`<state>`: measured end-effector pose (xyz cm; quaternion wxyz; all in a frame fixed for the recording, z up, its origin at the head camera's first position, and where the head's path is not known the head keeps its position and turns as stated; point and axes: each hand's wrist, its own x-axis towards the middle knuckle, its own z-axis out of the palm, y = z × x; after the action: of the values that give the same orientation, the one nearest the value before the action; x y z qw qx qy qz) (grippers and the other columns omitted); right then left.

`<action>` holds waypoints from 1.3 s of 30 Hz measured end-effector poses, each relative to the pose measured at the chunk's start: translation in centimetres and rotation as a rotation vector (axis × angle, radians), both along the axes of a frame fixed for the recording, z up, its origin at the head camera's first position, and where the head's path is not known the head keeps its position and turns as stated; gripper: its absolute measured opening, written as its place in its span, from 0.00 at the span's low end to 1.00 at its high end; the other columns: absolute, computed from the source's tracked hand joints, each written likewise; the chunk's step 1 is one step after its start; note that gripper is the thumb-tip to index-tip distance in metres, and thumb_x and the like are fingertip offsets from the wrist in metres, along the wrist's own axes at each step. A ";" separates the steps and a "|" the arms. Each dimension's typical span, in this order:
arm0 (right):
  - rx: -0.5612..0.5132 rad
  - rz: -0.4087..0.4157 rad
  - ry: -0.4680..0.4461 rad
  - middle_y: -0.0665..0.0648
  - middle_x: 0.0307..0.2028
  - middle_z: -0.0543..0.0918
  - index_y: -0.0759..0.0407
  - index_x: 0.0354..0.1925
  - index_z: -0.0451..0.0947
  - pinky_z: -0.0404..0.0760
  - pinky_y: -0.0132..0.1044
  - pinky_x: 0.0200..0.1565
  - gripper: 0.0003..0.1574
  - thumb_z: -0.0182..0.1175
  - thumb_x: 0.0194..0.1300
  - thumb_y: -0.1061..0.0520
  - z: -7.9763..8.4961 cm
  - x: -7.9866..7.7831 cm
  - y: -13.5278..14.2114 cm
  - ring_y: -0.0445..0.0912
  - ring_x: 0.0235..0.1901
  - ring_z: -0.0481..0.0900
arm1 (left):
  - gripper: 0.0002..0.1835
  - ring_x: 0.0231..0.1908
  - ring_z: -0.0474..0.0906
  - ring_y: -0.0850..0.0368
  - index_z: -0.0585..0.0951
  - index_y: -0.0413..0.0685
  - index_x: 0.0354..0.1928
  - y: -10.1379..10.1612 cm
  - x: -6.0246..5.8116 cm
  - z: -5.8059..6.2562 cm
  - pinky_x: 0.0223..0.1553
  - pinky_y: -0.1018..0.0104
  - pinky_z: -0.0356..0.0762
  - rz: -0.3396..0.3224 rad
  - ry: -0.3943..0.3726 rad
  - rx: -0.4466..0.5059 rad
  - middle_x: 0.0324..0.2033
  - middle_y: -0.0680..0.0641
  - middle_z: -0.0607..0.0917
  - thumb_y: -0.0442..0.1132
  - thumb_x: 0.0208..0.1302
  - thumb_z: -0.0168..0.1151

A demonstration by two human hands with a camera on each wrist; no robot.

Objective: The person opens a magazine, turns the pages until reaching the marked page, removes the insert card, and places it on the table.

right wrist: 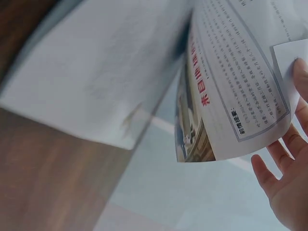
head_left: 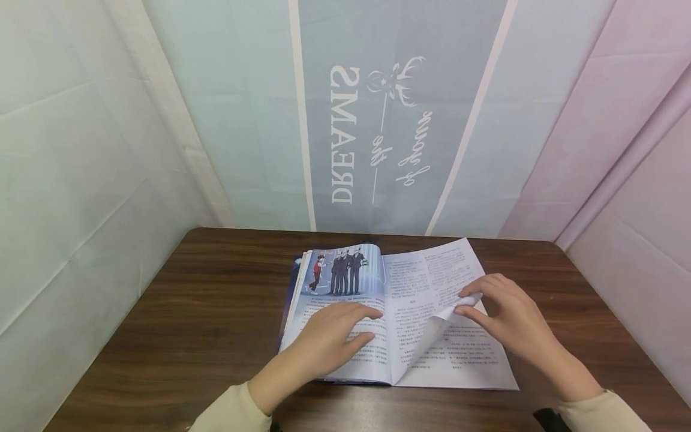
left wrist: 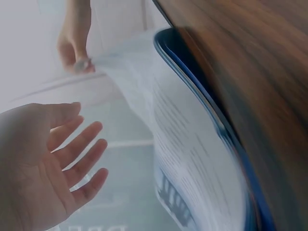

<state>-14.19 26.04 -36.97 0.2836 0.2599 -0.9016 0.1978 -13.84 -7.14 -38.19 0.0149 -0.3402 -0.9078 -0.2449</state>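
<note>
Now the open magazine (head_left: 372, 363) lies spread on the counter, and the right hand (head_left: 510, 315) pinches the curled edge of a lifted page (head_left: 415, 288)! Over the illustrated side hovers the left hand (head_left: 332, 336), fingers relaxed, holding nothing; behind the counter (head_left: 216, 312) hangs a backdrop (head_left: 394, 216) lettered DREAMS.

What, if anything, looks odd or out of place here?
The lettering on the backdrop behind the table looks odd: DREAMS runs sideways and appears mirrored. The open magazine has one curled page, but the right hand is pinching it, which likely explains that. I see no spill.
</note>
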 end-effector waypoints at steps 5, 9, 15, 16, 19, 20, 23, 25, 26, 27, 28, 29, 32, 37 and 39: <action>-0.009 0.082 0.059 0.40 0.37 0.81 0.47 0.36 0.82 0.70 0.33 0.46 0.23 0.64 0.59 0.31 1.1 -0.3 -1.4 0.40 0.42 0.75 | 0.20 0.61 0.74 0.60 0.76 0.58 0.63 1.8 0.2 0.8 0.61 0.59 0.72 -0.050 0.031 0.032 0.59 0.58 0.80 0.48 0.72 0.59; 0.005 0.117 0.102 0.41 0.36 0.81 0.47 0.35 0.82 0.70 0.34 0.45 0.29 0.54 0.65 0.26 1.8 -0.4 -2.5 0.41 0.42 0.75 | 0.22 0.59 0.75 0.62 0.74 0.57 0.65 3.1 0.2 1.3 0.58 0.63 0.75 -0.095 0.077 0.077 0.60 0.58 0.79 0.48 0.72 0.59; 0.030 0.146 0.141 0.45 0.36 0.83 0.51 0.35 0.83 0.68 0.34 0.53 0.32 0.52 0.67 0.28 2.4 -0.2 -3.7 0.47 0.45 0.77 | 0.27 0.50 0.79 0.65 0.71 0.52 0.67 4.6 0.1 1.5 0.47 0.74 0.77 -0.147 0.174 0.168 0.58 0.55 0.80 0.46 0.69 0.64; 0.031 0.150 0.139 0.46 0.36 0.84 0.52 0.35 0.83 0.67 0.33 0.55 0.32 0.52 0.68 0.28 2.5 -0.1 -3.9 0.48 0.46 0.77 | 0.28 0.49 0.79 0.65 0.70 0.52 0.67 4.8 0.0 1.5 0.45 0.76 0.77 -0.152 0.186 0.181 0.58 0.55 0.80 0.45 0.68 0.64; 0.035 0.159 0.130 0.47 0.37 0.84 0.54 0.36 0.83 0.65 0.31 0.59 0.33 0.52 0.68 0.28 2.7 0.0 -4.2 0.49 0.47 0.77 | 0.29 0.45 0.79 0.68 0.70 0.52 0.67 5.2 0.0 1.6 0.39 0.80 0.74 -0.160 0.198 0.206 0.56 0.55 0.80 0.43 0.67 0.66; 0.032 0.167 0.129 0.48 0.37 0.84 0.54 0.37 0.83 0.64 0.31 0.60 0.32 0.52 0.68 0.29 2.7 0.0 -4.3 0.49 0.47 0.76 | 0.28 0.44 0.79 0.68 0.70 0.52 0.67 5.3 0.0 1.6 0.38 0.81 0.73 -0.161 0.197 0.211 0.56 0.55 0.80 0.43 0.67 0.66; 0.029 0.189 0.129 0.48 0.38 0.84 0.55 0.38 0.83 0.63 0.31 0.61 0.31 0.53 0.68 0.30 2.8 0.1 -4.4 0.50 0.48 0.76 | 0.26 0.43 0.78 0.70 0.71 0.53 0.66 5.5 0.0 1.6 0.35 0.83 0.71 -0.161 0.200 0.225 0.54 0.55 0.81 0.40 0.67 0.65; 0.032 0.198 0.136 0.49 0.38 0.84 0.55 0.38 0.83 0.63 0.31 0.62 0.31 0.53 0.68 0.31 2.8 0.1 -4.4 0.50 0.48 0.76 | 0.25 0.42 0.77 0.70 0.72 0.53 0.65 5.7 0.0 1.7 0.35 0.84 0.70 -0.158 0.207 0.231 0.53 0.55 0.82 0.39 0.68 0.64; 0.034 0.199 0.139 0.49 0.38 0.84 0.55 0.38 0.83 0.63 0.31 0.62 0.31 0.53 0.68 0.31 2.8 0.1 -4.5 0.50 0.48 0.76 | 0.24 0.42 0.77 0.70 0.73 0.52 0.65 5.7 0.0 1.7 0.35 0.84 0.70 -0.157 0.209 0.234 0.53 0.55 0.82 0.39 0.68 0.64; 0.035 0.199 0.140 0.49 0.38 0.84 0.55 0.38 0.83 0.62 0.30 0.62 0.31 0.53 0.68 0.31 2.8 0.1 -4.5 0.50 0.48 0.76 | 0.24 0.42 0.77 0.70 0.73 0.52 0.65 5.7 0.0 1.6 0.36 0.84 0.71 -0.157 0.214 0.236 0.53 0.55 0.82 0.38 0.69 0.63; 0.034 0.200 0.144 0.49 0.38 0.84 0.55 0.38 0.83 0.62 0.30 0.63 0.31 0.53 0.68 0.31 2.9 0.1 -4.5 0.51 0.49 0.76 | 0.23 0.43 0.78 0.70 0.73 0.52 0.65 5.7 0.0 1.6 0.38 0.84 0.72 -0.157 0.219 0.238 0.53 0.55 0.82 0.38 0.69 0.63; 0.031 0.202 0.151 0.49 0.38 0.84 0.55 0.38 0.83 0.62 0.30 0.63 0.31 0.53 0.68 0.31 2.9 0.1 -4.6 0.51 0.49 0.76 | 0.23 0.44 0.78 0.69 0.74 0.51 0.65 5.8 0.0 1.6 0.40 0.83 0.73 -0.157 0.223 0.239 0.54 0.54 0.82 0.38 0.69 0.63; 0.006 0.221 0.197 0.51 0.39 0.85 0.56 0.38 0.84 0.63 0.31 0.63 0.30 0.55 0.69 0.33 3.0 0.1 -4.7 0.53 0.49 0.77 | 0.23 0.49 0.78 0.67 0.73 0.51 0.65 5.7 0.0 1.5 0.46 0.79 0.75 -0.151 0.232 0.240 0.56 0.53 0.81 0.37 0.70 0.61; -0.066 0.244 0.280 0.55 0.41 0.85 0.59 0.38 0.84 0.65 0.30 0.62 0.28 0.57 0.70 0.36 3.2 0.3 -5.0 0.55 0.48 0.78 | 0.23 0.51 0.79 0.65 0.73 0.53 0.66 5.5 -0.2 1.3 0.49 0.75 0.76 -0.112 0.220 0.255 0.55 0.53 0.81 0.36 0.70 0.61; -0.087 0.240 0.302 0.57 0.41 0.86 0.60 0.38 0.84 0.66 0.30 0.61 0.28 0.57 0.70 0.37 3.2 0.4 -5.1 0.56 0.48 0.78 | 0.25 0.48 0.80 0.65 0.72 0.53 0.66 5.3 -0.2 1.2 0.46 0.76 0.77 -0.096 0.202 0.270 0.55 0.53 0.81 0.35 0.69 0.62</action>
<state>-13.81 20.97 -33.77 0.4010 0.3797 -0.8020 0.2276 -14.03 -1.83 -36.97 0.1399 -0.4011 -0.8433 -0.3294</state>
